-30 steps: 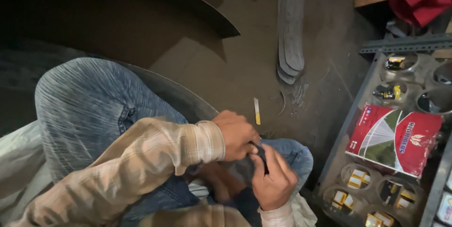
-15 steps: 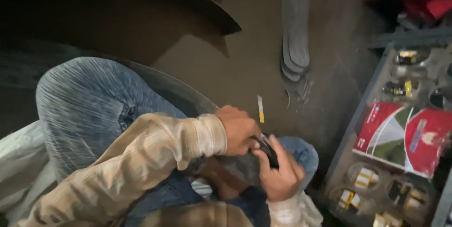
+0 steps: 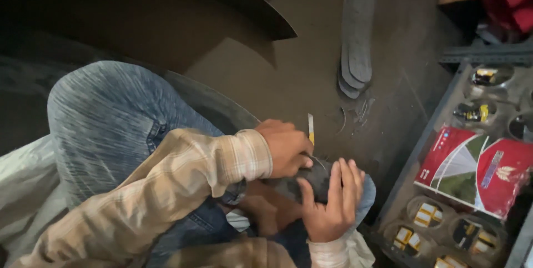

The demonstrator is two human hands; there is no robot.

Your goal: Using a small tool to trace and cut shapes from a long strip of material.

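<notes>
**Hands clasp a dark piece over the knee**

Hands meet at about 5 o'clock from the middle of the view, above a knee in blue jeans (image 3: pixel 111 129). The left hand (image 3: pixel 286 148), reaching out of a checked beige sleeve (image 3: pixel 183 190), is clenched over the top of a dark piece (image 3: pixel 316 176), its knuckles upward. The right hand (image 3: pixel 330 204) cups the same piece from below, grasping it with fingers (image 3: pixel 344 182) laid flat along its outer side and the thumb pressed on its near side. What the piece is cannot be told; it is small, dark grey and mostly covered by both hands.

A thin blade with a yellow handle (image 3: pixel 311 129) stands just above the left hand at 12 o'clock; whether the hand holds it cannot be told.

On the dark floor (image 3: pixel 311 62), towards 1 o'clock from the hands, lies a stack of long grey strips (image 3: pixel 358 34) with rounded ends. At 3 o'clock stands a grey tray (image 3: pixel 438 107) with round pockets holding small yellow-and-black items (image 3: pixel 427 215), and a red, white and green box (image 3: pixel 472 168) lies across it.
</notes>
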